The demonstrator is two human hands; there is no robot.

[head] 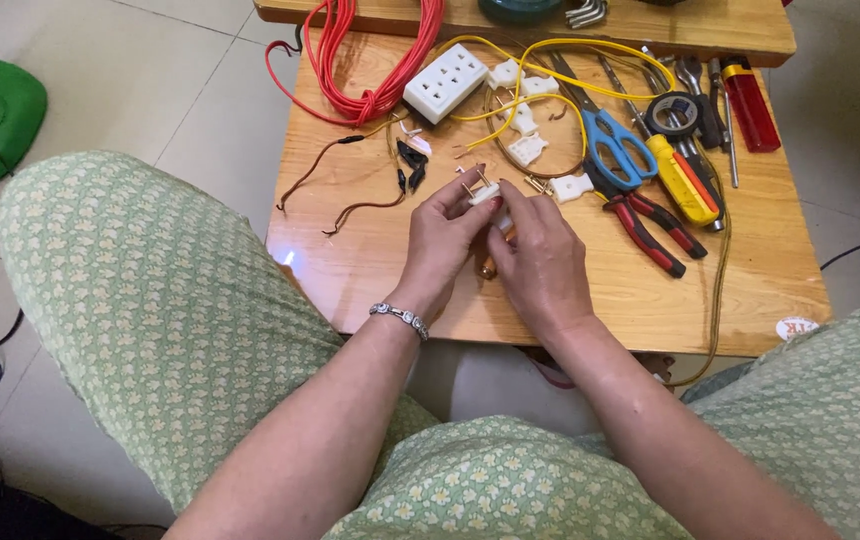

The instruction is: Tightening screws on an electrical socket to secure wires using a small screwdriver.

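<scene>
While both hands are meeting above the low wooden table (370, 270), the left hand (442, 240) and the right hand (540, 260) are together pinching a small white plug (483, 192) with two metal prongs pointing up and away. Judged from this pose, assembly of the plug is under way, and fitting its parts calls for a steady pinch and fine alignment. Left fingertips (470, 185) are closing on the plug's near-left side; right fingertips (506, 197) are pressing its right side, so the plug is sitting between them. Beyond the fingers, loose white plug parts (528, 150), yellow wire (550, 75), blue-handled scissors (615, 145) and red-handled pliers (650, 225) are lying well apart.
</scene>
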